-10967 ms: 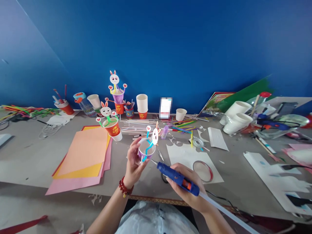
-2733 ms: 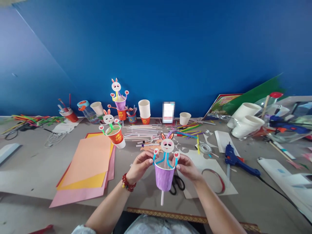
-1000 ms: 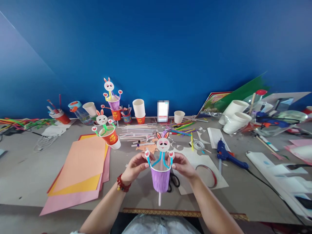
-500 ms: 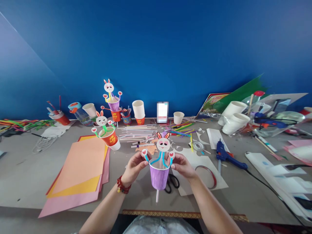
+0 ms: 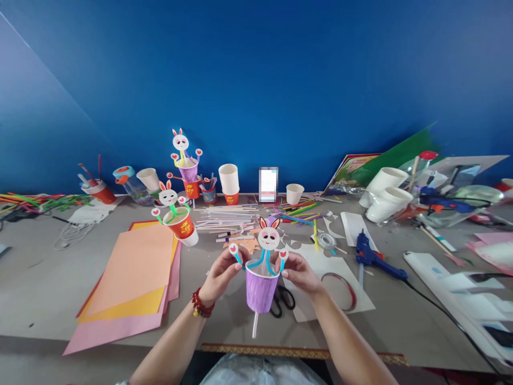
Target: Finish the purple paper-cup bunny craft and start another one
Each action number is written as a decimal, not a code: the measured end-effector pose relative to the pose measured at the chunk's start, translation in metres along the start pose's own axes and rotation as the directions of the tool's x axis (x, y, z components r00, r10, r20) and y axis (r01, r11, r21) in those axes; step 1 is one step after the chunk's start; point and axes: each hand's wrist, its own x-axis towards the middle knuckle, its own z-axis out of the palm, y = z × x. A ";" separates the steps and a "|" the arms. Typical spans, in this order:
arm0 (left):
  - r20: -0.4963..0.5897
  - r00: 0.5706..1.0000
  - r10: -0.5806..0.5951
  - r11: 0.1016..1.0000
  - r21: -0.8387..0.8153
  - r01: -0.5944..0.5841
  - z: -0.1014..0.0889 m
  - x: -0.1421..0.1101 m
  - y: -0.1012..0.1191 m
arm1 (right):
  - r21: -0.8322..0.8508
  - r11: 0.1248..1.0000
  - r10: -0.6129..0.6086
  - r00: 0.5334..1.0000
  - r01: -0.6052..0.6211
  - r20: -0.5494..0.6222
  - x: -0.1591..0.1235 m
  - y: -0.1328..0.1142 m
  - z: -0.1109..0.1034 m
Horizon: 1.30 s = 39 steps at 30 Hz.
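Observation:
A purple paper cup [image 5: 261,291] with a white rabbit head [image 5: 269,238] on top is held up above the table, slightly tilted. Blue arms rise from its rim, ending in white discs with red hearts; a pale straw [image 5: 255,325] sticks out below. My left hand [image 5: 223,274] pinches at the left blue arm by the rim. On the other side, my right hand [image 5: 298,272] grips the rim close to the right arm. Some fingertips are hidden behind the cup and discs. Black-handled scissors [image 5: 285,302] lie just beyond the cup.
A blue glue gun [image 5: 377,256] lies to the right, its cord running past a white power strip [image 5: 444,299]. Coloured paper sheets [image 5: 132,272] are stacked left. Two other cup rabbits, a red one [image 5: 182,224] and a purple one [image 5: 188,172], stand behind. Loose straws [image 5: 228,216] cover the back.
Since the oldest frame, the glue gun has left my right hand for the table, and that hand has joined the cup. Lately the left blue arm has swung outward and the straw's end leftward.

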 end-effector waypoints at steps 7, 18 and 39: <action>-0.048 0.999 -0.026 0.999 -0.022 0.025 0.001 0.001 0.002 | -0.004 1.000 0.007 1.000 -0.007 -0.024 -0.001 0.001 -0.001; -0.102 0.995 -0.005 1.000 0.008 0.006 0.002 0.002 0.005 | -0.013 1.000 0.000 1.000 0.000 -0.018 0.001 0.002 -0.002; -0.154 0.987 -0.045 0.995 0.082 0.058 0.007 0.002 0.011 | -0.016 1.000 -0.013 0.999 0.012 -0.041 0.000 0.006 -0.005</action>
